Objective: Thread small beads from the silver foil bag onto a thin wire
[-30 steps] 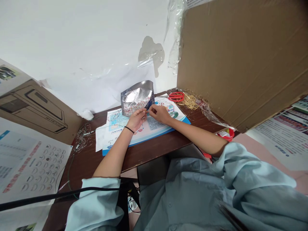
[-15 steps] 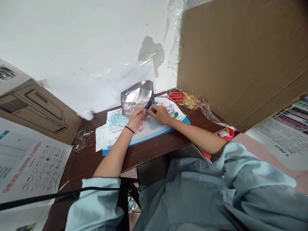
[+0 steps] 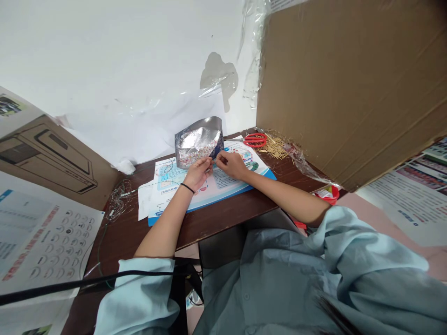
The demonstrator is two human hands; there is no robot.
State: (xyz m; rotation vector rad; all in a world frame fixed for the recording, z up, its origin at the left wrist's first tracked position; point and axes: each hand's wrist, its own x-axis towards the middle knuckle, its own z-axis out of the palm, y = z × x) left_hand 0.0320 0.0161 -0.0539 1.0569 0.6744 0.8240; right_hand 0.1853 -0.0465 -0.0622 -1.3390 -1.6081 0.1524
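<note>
Left hand, black band at the wrist, and right hand are meeting in a narrow pinch above a printed leaflet on a blue-edged folder; whatever lies between the fingertips is too fine to make out, so a hold cannot be confirmed. Silver foil pouch, showing multicoloured beads low inside, is standing upright just beyond the hands, almost touching them; a careless knock from either hand could tip it and spill beads across the leaflet. Red-handled scissors are lying beyond the right hand, their blades on the leaflet. Loose gold-coloured pins are scattered farther right, beside crumpled plastic film, and could scatter further if disturbed. A tangle of fine wire is sitting well left of the left hand, liable to snag. Dark wooden desk is extending beneath the forearms; a slackened pinch could lose a small piece over its edge.
</note>
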